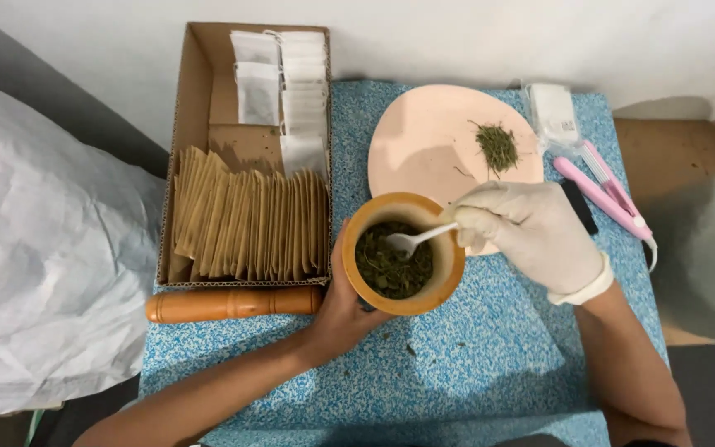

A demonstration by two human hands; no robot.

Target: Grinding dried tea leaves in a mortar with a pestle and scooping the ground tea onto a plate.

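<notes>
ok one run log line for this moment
left hand: holds round wooden bowl of dried green leaves | gloved right hand: small white spoon in bowl

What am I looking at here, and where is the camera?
The one picture comes from a camera worn on a person's head, looking down at their own two hands over a blue speckled table. The bare left hand steadies a wooden mortar of dried green leaves. The gloved right hand holds a white plastic spoon dipped into it. Nearby lie a wooden pestle, a cardboard box of brown and white sachets, a pink plate with a small herb pile, and a pink handheld tool.
</notes>
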